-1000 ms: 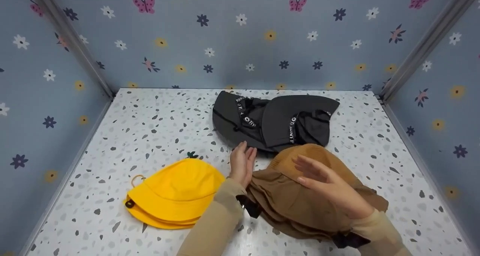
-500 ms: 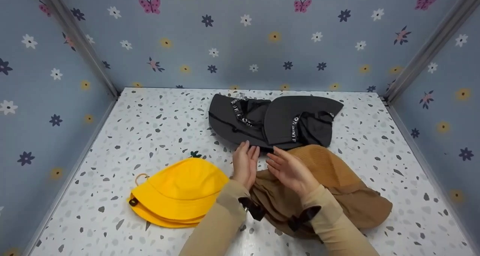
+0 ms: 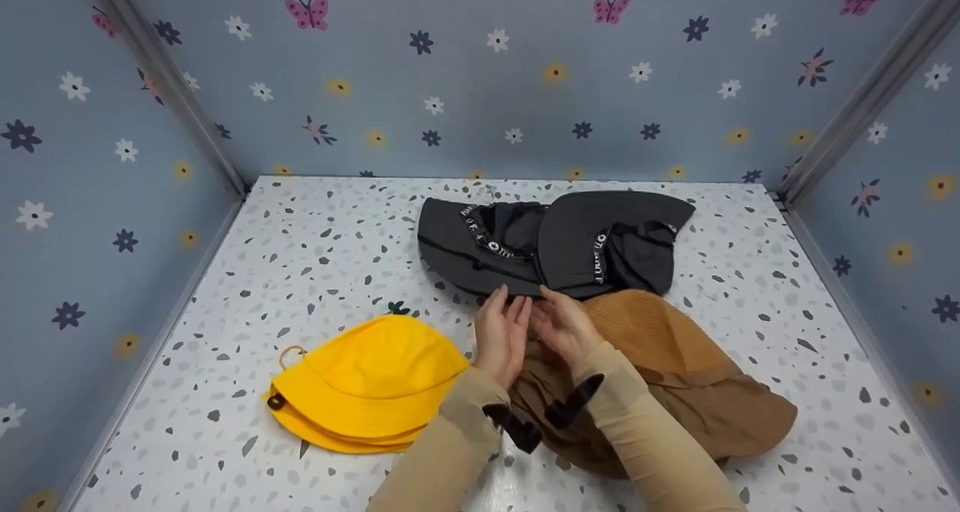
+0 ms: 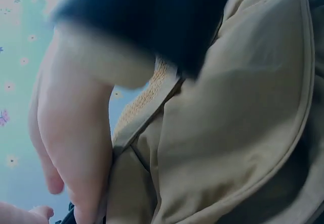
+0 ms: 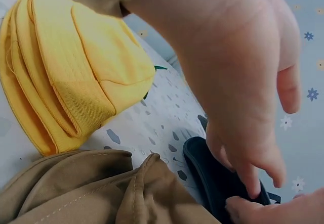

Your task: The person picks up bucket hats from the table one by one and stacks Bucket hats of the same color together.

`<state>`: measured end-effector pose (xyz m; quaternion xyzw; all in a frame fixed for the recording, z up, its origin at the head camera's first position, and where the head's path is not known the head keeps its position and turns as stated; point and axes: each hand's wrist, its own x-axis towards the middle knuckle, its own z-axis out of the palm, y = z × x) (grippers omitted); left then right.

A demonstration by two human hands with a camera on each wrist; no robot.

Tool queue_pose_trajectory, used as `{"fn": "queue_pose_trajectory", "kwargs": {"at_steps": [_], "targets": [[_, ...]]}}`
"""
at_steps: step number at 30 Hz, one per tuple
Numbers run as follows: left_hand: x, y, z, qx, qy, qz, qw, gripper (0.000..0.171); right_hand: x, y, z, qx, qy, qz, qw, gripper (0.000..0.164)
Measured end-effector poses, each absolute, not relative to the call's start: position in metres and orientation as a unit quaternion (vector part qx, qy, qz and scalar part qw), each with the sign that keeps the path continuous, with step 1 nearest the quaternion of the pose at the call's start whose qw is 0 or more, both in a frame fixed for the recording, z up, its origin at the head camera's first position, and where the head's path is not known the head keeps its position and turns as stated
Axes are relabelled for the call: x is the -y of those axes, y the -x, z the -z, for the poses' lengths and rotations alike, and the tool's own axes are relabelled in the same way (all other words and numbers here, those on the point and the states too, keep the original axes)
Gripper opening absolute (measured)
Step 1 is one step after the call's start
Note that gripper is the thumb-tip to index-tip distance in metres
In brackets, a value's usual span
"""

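Note:
Two dark grey brimmed hats (image 3: 615,235) with white-lettered straps lie overlapped at the back of the tabletop. At their near edge my left hand (image 3: 504,339) has its fingertips by the brim, the fingers fairly straight. My right hand (image 3: 568,324) sits just beside it, fingers relaxed and pointing at the same brim; the right wrist view shows them over the dark hat (image 5: 202,168). Whether any fingertip touches the brim I cannot tell. Under my forearms are brown hats (image 3: 720,414) with a tan crown (image 3: 645,324), partly hidden. The yellow hats (image 3: 375,377) lie left of my left sleeve.
White speckled tabletop (image 3: 315,272) carries all the hats. Blue flowered panels (image 3: 465,70) stand at the back and both sides, with metal posts (image 3: 180,85) at the corners. A small dark green tab (image 3: 397,308) shows behind the yellow hats.
My right hand has come left from over the brown hats to beside my left hand. The left dark hat has shifted slightly leftward. The view has drifted a little.

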<state>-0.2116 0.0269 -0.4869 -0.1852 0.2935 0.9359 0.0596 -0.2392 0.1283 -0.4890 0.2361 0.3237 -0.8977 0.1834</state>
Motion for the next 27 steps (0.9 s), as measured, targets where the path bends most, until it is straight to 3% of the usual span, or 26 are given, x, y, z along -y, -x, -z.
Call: {"fn": "queue_pose_trajectory", "kwargs": {"at_steps": [8,18,27], "targets": [[-0.027,0.208,0.486,-0.386,0.183,-0.902,0.055,0.063,-0.124,0.241,0.491,-0.347,-0.268,0.888,0.14,0.061],[-0.023,0.208,0.483,-0.408,0.191,-0.891,0.053,0.065,-0.125,0.244,0.495,-0.351,-0.268,0.886,0.142,0.059],[-0.007,0.22,0.489,-0.378,0.242,-0.893,-0.011,0.076,-0.128,0.243,0.493,-0.34,-0.259,0.895,0.132,0.065]]}}
